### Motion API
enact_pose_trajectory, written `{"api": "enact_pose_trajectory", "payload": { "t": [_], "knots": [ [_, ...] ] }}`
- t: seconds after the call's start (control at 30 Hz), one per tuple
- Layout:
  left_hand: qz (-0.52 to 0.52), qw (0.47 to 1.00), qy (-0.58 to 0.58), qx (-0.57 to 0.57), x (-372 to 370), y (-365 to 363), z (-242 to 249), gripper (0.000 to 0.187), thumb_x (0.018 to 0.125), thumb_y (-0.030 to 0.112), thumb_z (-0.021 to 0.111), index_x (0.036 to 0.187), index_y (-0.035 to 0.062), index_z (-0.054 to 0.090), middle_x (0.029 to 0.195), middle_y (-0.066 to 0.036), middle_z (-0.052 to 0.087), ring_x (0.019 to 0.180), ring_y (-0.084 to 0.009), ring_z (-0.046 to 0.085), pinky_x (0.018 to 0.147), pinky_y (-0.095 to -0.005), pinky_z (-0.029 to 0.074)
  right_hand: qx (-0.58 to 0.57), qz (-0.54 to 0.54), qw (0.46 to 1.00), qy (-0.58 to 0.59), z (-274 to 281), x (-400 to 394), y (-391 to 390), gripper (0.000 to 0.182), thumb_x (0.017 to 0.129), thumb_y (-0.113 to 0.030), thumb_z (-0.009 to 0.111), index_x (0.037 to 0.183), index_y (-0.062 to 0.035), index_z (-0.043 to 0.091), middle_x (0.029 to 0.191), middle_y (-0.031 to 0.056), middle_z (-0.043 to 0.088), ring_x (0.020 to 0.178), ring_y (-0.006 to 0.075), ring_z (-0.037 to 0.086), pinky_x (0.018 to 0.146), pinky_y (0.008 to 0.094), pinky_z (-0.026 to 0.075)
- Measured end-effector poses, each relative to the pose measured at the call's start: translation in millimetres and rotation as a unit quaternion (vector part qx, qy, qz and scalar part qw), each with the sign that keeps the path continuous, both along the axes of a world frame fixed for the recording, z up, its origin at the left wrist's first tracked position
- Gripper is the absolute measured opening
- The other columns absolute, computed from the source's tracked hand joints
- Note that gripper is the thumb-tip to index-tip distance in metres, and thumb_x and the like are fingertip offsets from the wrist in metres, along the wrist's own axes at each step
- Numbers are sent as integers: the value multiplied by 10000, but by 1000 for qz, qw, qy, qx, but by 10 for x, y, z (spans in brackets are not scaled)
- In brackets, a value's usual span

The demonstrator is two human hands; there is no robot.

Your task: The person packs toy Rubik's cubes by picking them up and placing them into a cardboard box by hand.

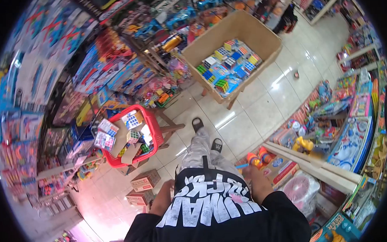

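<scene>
My left hand [163, 199] hangs beside my hip at the hem of my black shirt, close to two small cardboard boxes [145, 180] on the floor. On the other side, my right hand [259, 183] is low by my waist, near a carton [281, 171] and orange toys. The fingers of both hands are too hidden or blurred to read, and I see nothing held. Ahead, a large open cardboard box [258, 27] holds several puzzle cubes [221, 84] and blue packs. A red basket [159, 133] to the left contains boxed cubes [132, 119] and cardboard pieces.
Shelves of packaged toys [128, 80] line the left side. More toys [303, 143] fill low shelves at the right, with a pink fan in plastic [299, 190] near me. The tiled floor [248, 112] runs between them. A wooden stool [171, 128] stands by the basket.
</scene>
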State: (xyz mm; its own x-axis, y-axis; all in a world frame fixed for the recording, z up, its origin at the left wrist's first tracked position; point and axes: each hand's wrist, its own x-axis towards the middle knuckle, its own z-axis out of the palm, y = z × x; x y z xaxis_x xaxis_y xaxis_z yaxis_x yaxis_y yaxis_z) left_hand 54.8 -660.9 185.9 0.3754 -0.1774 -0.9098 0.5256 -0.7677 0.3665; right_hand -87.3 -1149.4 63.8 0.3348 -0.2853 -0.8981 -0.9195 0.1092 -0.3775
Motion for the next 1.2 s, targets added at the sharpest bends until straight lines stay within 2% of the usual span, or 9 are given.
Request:
{"api": "enact_pose_trajectory", "payload": {
  "t": [0.1, 0.27, 0.33, 0.37, 0.43, 0.5, 0.67, 0.9, 1.2],
  "knots": [
    [112, 993, 27, 32, -80, -17, -79, 369, 834, 306, 621, 1135, 94, 655, 1042, -117, 680, 892, -315, 655, 769, -492, 494, 189, 352, 867, 298, -661, -909, -98, 626, 951, -599, 383, 1262, -108, 616, 1214, 143, 650, 1127, 248, 612, 961, 365, 494],
    [292, 949, 98, 73, -1145, 855, -230, 365, 920, 332, 537, 1120, 32, 593, 989, -126, 661, 781, -289, 657, 706, -425, 497, -88, 366, 909, 178, -329, -826, -166, 644, 892, -611, 469, 1040, -31, 704, 1015, 151, 711, 949, 261, 696, 858, 424, 549],
    [342, 935, 73, 55, -1109, 941, -429, 404, 940, 385, 538, 1135, 37, 599, 996, -107, 658, 769, -262, 660, 700, -408, 494, -148, 679, 719, 4, -866, -456, -169, 553, 901, -513, 501, 1026, -10, 695, 1004, 171, 706, 916, 308, 695, 837, 441, 554],
    [362, 930, 62, 18, -1182, 1073, -629, 418, 940, 403, 542, 1132, 37, 600, 987, -100, 659, 763, -246, 658, 690, -402, 493, -123, 399, 908, 28, -909, -258, -103, 434, 896, -395, 532, 1025, -13, 693, 988, 183, 706, 919, 323, 692, 748, 432, 576],
    [354, 934, -2, 44, -1014, 1023, -534, 391, 943, 395, 546, 1120, 52, 607, 940, -87, 670, 741, -213, 655, 639, -371, 487, -199, 698, 687, -37, -670, 455, -64, 345, 892, -282, 508, 974, 2, 687, 895, 174, 715, 810, 272, 716, 621, 399, 583],
    [376, 924, -71, 18, -874, 1093, -551, 362, 941, 357, 565, 1094, 34, 620, 916, -95, 670, 750, -202, 649, 634, -347, 491, -123, 384, 914, 54, -243, 1118, 282, 242, 806, -178, 520, 816, -31, 713, 741, 176, 705, 701, 271, 714, 752, 376, 571],
    [402, 871, -283, -23, -621, 1561, -614, 315, 946, 294, 578, 1058, 6, 633, 902, -111, 670, 769, -182, 636, 697, -317, 496, -136, 221, 926, -274, 282, 2307, 1204, 198, 918, -169, 542, 893, 3, 637, 669, 101, 640, 568, 191, 622, 555, 333, 518],
    [465, 731, -500, -20, 410, 2185, 349, 314, 1006, 299, 523, 1138, 20, 577, 949, -72, 608, 871, -156, 563, 784, -294, 460, -181, 105, 800, -562, 1770, 3397, 3344, 157, 965, -105, 541, 1034, 7, 626, 830, 60, 627, 784, 110, 604, 699, 251, 483],
    [296, 680, -670, 29, 1862, 2622, 821, 356, 949, 248, 586, 1204, 0, 565, 1183, -171, 484, 1090, -331, 521, 951, -405, 422, -208, 363, 725, -547, 2153, 4096, 5162, 354, 881, -151, 613, 1188, 23, 587, 1079, 201, 649, 988, 323, 631, 891, 413, 482]
  ]
}}
